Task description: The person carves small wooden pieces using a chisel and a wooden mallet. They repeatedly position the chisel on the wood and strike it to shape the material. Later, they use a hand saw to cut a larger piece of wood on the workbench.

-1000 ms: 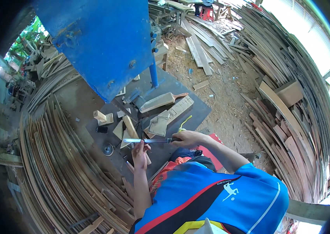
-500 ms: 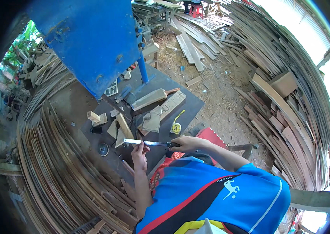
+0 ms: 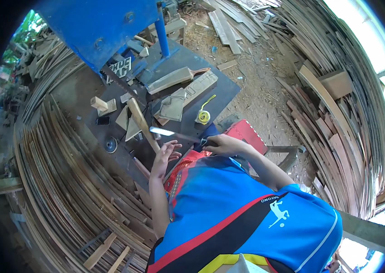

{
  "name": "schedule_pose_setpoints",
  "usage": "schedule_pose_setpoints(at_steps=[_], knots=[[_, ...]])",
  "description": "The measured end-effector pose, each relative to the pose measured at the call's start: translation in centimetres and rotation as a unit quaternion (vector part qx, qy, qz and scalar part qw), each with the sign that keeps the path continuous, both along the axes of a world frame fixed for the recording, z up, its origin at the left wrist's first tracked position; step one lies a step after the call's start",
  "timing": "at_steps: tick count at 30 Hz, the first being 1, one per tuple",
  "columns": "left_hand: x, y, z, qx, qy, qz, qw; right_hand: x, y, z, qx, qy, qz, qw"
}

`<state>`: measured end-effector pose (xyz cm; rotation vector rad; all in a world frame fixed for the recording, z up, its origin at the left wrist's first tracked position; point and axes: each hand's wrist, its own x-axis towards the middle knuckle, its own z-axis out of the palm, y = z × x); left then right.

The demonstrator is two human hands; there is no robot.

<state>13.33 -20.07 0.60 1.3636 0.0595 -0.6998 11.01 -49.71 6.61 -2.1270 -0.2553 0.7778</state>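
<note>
My right hand (image 3: pixel 224 146) grips the dark end of a long, flat, shiny metal ruler-like tool (image 3: pixel 162 131), its far part pointing left above my left hand (image 3: pixel 164 159). My left hand has its fingers apart and appears to hold nothing. Just beyond them on the dark table (image 3: pixel 222 104) lie a yellow tape measure (image 3: pixel 203 117), a long wooden piece (image 3: pixel 138 116), flat wood pieces (image 3: pixel 172 107), a wooden block (image 3: pixel 99 104), a black phone-like object (image 3: pixel 103 121) and a round metal disc (image 3: pixel 110 144).
A blue machine (image 3: pixel 92 22) stands at the table's back. Long timber strips (image 3: pixel 65 168) lie to my left, stacked boards (image 3: pixel 342 118) to my right. A red stool or box (image 3: pixel 247 135) is beside my right hand. Loose planks (image 3: pixel 224 32) lie on the dirt floor.
My left hand has let go of the metal tool, its fingers spreading below it. The tool's left end is higher in view, and the table scene has shifted upward as the camera moved.
</note>
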Motion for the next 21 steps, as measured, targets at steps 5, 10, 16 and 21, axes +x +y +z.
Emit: schedule_pose_setpoints(at_steps=[5, 10, 16, 21], knots=[[3.1, 0.1, -0.9, 0.058, 0.015, 0.039, 0.997, 5.1, -5.3, -2.7, 0.039, -0.049, -0.134, 0.989], [8.9, -2.1, -4.7, 0.351, -0.093, 0.032, 0.931, 13.2, -7.4, 1.1, 0.011, 0.051, -0.271, 0.961], [15.9, -8.7, -4.4, 0.572, -0.212, -0.052, 0.791, 20.3, -9.6, -3.0, -0.031, 0.082, -0.185, 0.979], [18.0, -12.3, -7.7, 0.657, -0.239, -0.080, 0.711, 22.5, -9.9, -7.6, -0.103, -0.027, -0.065, 0.992]])
